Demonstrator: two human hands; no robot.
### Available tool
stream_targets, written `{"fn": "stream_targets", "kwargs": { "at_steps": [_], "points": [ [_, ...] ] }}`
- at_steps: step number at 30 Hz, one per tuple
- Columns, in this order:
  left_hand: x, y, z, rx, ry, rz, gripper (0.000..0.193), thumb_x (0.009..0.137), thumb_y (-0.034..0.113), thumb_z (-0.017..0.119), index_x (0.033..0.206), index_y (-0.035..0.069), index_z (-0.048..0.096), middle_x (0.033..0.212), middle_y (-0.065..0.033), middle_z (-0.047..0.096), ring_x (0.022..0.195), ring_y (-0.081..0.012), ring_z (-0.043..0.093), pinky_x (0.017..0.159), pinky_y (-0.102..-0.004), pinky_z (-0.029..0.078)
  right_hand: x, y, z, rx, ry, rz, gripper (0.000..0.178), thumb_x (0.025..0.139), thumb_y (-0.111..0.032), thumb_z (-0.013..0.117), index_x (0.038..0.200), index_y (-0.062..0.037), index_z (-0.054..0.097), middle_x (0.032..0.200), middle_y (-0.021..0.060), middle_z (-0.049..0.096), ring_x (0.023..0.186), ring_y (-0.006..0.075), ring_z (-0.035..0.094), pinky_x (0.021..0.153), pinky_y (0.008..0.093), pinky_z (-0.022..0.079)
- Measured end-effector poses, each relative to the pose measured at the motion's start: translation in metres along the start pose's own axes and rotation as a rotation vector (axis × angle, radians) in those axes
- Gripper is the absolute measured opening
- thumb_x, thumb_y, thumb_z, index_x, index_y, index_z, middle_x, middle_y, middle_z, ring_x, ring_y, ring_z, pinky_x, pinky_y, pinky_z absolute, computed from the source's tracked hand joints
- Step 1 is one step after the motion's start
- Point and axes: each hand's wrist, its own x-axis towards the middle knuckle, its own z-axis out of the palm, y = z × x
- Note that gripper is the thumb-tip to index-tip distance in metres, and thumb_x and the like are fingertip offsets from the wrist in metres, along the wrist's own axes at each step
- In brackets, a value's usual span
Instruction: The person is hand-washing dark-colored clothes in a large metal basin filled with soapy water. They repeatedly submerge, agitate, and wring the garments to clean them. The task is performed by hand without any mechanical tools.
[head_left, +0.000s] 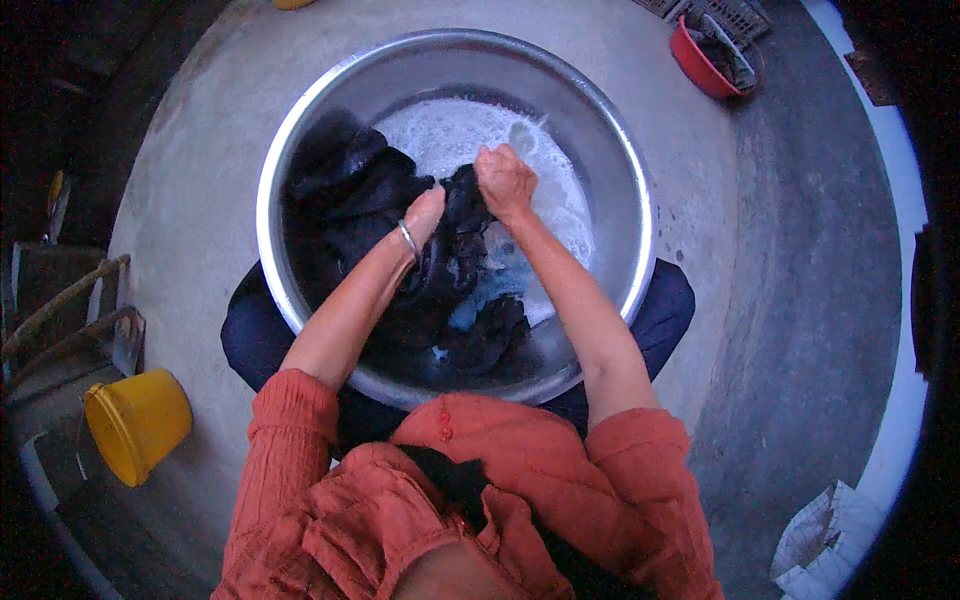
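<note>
Between my knees stands a wide metal basin (636, 200) with foamy, soapy water (440, 130) inside. A wet black garment (345, 205) is heaped along its left and near side, partly under the water. My left hand (425, 212), with a silver bangle at the wrist, is closed on a bunch of the dark cloth near the basin's middle. Just right of it, my right hand (506, 182) is closed in a fist on another part of the same cloth. A short stretch of fabric runs between the two hands. The garment's exact kind cannot be made out.
On the concrete floor (700, 150), a yellow bucket (150, 420) lies tipped at the left. A red tub (700, 62) with things in it sits at the far right beside grey crates (735, 18). A whitish sack (825, 535) lies at the near right.
</note>
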Motion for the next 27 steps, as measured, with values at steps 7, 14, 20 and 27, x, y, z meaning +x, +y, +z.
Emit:
{"fn": "stream_targets", "kwargs": {
  "at_steps": [7,14,20,27],
  "points": [
    [0.024,-0.029,-0.003,-0.403,0.052,-0.212,0.049,0.090,0.046,0.037,0.102,0.004,0.060,0.095,-0.0029,0.062,0.084,-0.0164,0.057,0.080,-0.0281,0.044,-0.026,0.033,-0.004,-0.194,-0.149,0.284,0.042,0.078,-0.045,0.053,0.097,-0.0086,0.062,0.121,0.0178,0.042,0.110,0.0415,0.037,0.082,0.0514,0.040],
    [0.011,-0.010,-0.017,-0.742,-0.213,-0.197,0.045,0.088,0.049,0.042,0.096,0.007,0.059,0.078,0.0007,0.055,0.070,-0.0113,0.052,0.067,-0.0262,0.043,-0.066,-0.065,-0.022,0.387,-0.007,-0.180,0.021,0.063,-0.020,0.067,0.074,-0.0046,0.058,0.093,0.0110,0.051,0.087,0.0291,0.051,0.075,0.0357,0.043],
    [0.029,-0.076,-0.019,-0.480,-0.345,0.176,0.026,0.088,0.033,0.046,0.092,0.009,0.057,0.082,0.0008,0.055,0.076,-0.0096,0.052,0.074,-0.0255,0.045,-0.060,-0.108,-0.021,0.392,0.218,-0.363,0.017,0.066,-0.016,0.065,0.057,-0.0056,0.055,0.067,0.0081,0.051,0.063,0.0262,0.052,0.055,0.0355,0.043],
    [0.009,0.006,0.013,-0.397,-0.025,-0.207,0.039,0.087,0.036,0.044,0.090,0.001,0.062,0.089,-0.0038,0.061,0.080,-0.0139,0.054,0.074,-0.0271,0.043,0.001,0.014,-0.002,-0.076,0.119,0.080,0.025,0.076,-0.029,0.051,0.066,-0.0079,0.060,0.072,0.0126,0.059,0.066,0.0342,0.058,0.060,0.0464,0.045]
  ]
}}
